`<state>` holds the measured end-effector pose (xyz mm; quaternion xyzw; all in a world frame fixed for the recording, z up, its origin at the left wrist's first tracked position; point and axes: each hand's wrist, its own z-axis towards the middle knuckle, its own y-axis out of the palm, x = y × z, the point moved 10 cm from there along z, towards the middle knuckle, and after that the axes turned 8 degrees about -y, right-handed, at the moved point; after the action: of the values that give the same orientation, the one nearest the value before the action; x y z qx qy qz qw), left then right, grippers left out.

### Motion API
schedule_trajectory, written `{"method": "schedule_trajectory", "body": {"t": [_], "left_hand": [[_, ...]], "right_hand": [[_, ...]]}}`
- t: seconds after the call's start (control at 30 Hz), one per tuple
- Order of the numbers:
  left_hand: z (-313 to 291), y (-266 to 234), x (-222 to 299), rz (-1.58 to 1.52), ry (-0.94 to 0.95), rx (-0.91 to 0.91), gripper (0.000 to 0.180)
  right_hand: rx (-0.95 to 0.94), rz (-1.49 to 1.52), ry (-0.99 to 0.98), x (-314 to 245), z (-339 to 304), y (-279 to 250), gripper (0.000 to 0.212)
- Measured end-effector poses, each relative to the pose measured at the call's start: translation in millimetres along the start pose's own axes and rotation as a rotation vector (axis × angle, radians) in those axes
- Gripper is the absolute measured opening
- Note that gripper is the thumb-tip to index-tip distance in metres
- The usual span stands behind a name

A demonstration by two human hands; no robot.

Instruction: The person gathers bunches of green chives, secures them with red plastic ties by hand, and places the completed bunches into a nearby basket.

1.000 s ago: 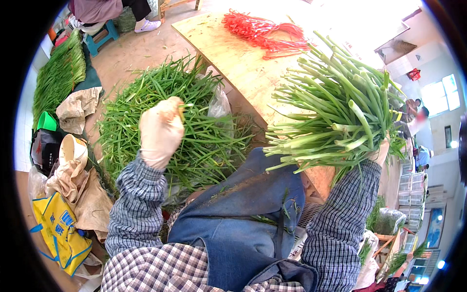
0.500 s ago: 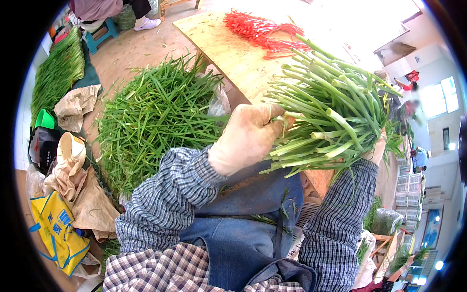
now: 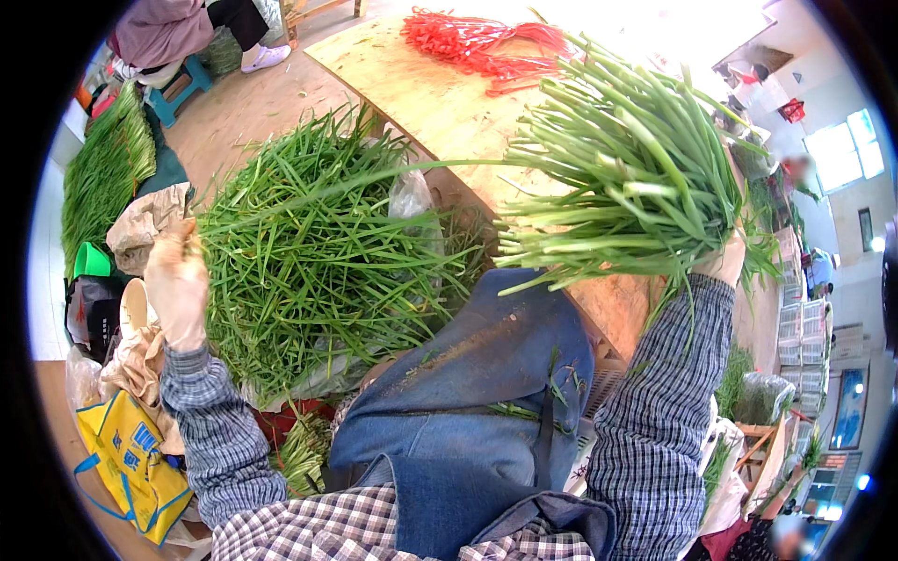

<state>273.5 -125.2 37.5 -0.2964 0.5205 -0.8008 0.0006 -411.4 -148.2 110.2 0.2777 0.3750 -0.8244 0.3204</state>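
My right hand (image 3: 725, 260) grips a thick bunch of garlic chives (image 3: 636, 178), its pale cut ends pointing left over the table corner. Most of that hand's fingers are hidden behind the leaves. Far out to the left, my left hand (image 3: 178, 280) is closed at the fingertips on one long chive leaf (image 3: 374, 175), stretched from the bunch across the air. Below the leaf lies a big loose heap of garlic chives (image 3: 309, 252). The motion blurs my left fingers somewhat.
A wooden table (image 3: 412, 93) bears a bundle of red ties (image 3: 486, 47). At the left are a yellow bag (image 3: 131, 458), brown crumpled sacking (image 3: 145, 224), a green container (image 3: 91, 260) and more laid-out greens (image 3: 108, 178). A person sits on a blue stool (image 3: 182, 92) at the far left.
My left hand has swung from beside the bunch far to the left, drawing a long leaf out with it. My right hand keeps the bunch in nearly the same place.
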Motion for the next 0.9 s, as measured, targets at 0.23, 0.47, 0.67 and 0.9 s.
{"method": "schedule_trajectory", "body": {"t": [0.23, 0.47, 0.67, 0.9], "left_hand": [[-99.2, 16.7, 197.0, -0.61, 0.686, -0.336, 0.054], [-142.8, 55.0, 281.8, -0.636, 0.816, -0.326, 0.038], [-61.1, 37.3, 176.7, -0.83, 0.3, -0.129, 0.013], [-110.7, 34.3, 303.4, -0.932, 0.714, -0.581, 0.027]], "right_hand": [[0.301, 0.6, 0.333, -6.0, -6.6, 15.2, 0.028], [0.265, 0.449, 0.254, -7.7, -8.1, 18.2, 0.031], [0.262, 0.576, 0.295, 10.8, -11.6, 19.7, 0.035], [0.429, 0.682, 0.533, 3.1, -28.6, 42.9, 0.034]]}}
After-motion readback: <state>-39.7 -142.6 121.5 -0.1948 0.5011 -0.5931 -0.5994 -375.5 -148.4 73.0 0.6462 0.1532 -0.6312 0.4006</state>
